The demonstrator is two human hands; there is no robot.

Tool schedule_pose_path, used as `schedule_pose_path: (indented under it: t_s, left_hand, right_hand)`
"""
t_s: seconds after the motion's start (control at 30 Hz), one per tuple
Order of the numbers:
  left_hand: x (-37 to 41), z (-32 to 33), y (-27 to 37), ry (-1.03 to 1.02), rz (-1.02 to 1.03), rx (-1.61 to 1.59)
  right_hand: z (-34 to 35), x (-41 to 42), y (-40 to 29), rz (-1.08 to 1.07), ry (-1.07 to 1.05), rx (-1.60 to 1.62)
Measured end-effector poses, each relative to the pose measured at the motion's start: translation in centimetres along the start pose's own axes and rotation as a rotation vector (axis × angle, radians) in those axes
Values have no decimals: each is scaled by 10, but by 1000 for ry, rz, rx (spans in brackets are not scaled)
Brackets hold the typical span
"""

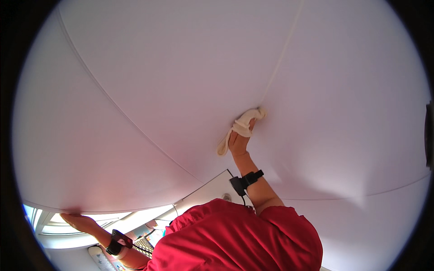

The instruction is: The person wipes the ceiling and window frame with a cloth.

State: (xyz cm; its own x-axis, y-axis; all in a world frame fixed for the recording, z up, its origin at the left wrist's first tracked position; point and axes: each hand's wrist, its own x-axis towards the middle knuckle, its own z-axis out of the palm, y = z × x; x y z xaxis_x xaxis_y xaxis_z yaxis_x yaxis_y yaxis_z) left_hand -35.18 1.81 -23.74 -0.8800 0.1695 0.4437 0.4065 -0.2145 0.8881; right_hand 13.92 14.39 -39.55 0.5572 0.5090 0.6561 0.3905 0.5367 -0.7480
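Observation:
A cream cloth (242, 127) lies bunched in my right hand (240, 140), which presses it against a large, smooth, pale surface (190, 74). One fold of the cloth hangs loose beside the wrist. My left hand (79, 223), at the lower left, rests flat with its fingertips against the edge of the pale surface and holds nothing. A black strapped device sits on each forearm, with a cable running from it.
Thin seams cross the pale surface. Below its lower left edge are a bright window (84, 218), a perforated basket-like item (144, 244) and a long white item with a printed pattern (100, 258). A pale panel (212, 186) with a round fitting stands near the right forearm.

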Motion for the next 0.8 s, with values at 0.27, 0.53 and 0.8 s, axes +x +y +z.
schedule_pose_path:
  t_s: [0.27,0.53,0.8]
  left_hand:
    - [-2,-50,-5,14,-28,53]
    - [-4,-57,-10,105,-13,28]
    - [-6,-48,0,92,-42,-30]
  right_hand:
    - [2,92,-104,-637,33,-209]
    - [26,114,-180,-762,161,-450]
    - [12,-56,-81,-1273,-246,-1294]
